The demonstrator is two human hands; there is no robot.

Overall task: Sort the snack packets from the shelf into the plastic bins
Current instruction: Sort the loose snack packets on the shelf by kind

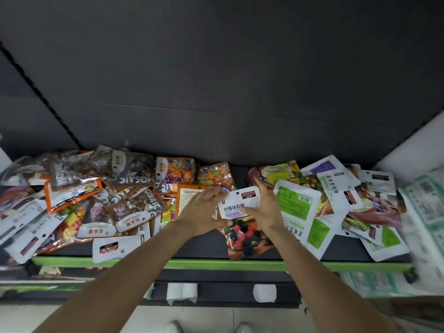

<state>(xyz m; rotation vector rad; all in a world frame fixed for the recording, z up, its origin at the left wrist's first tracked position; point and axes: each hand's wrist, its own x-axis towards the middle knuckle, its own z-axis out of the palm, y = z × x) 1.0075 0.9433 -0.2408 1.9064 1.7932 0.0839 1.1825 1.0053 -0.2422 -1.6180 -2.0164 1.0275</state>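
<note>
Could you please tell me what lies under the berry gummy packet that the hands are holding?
The berry gummy packet overlaps the dark shelf and the green-labelled white packet. Anything directly beneath it is covered.
</note>
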